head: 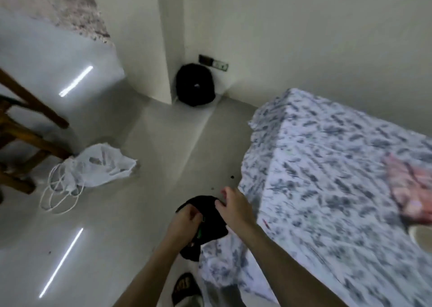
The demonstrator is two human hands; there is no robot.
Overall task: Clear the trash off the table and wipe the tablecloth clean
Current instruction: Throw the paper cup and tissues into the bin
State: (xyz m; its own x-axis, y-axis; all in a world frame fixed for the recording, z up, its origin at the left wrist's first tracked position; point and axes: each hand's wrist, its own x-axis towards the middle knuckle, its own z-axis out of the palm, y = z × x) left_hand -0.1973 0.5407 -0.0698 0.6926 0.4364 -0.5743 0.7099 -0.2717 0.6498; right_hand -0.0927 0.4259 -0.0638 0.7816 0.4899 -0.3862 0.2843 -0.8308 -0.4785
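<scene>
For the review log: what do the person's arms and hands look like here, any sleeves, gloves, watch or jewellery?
Both forearms are bare all the way to the bottom edge of the picture, with no sleeve in view. The left hand and the right hand wear no gloves. No watch, bracelet or ring shows, though the picture is blurred, so a thin ring could be missed.
</scene>
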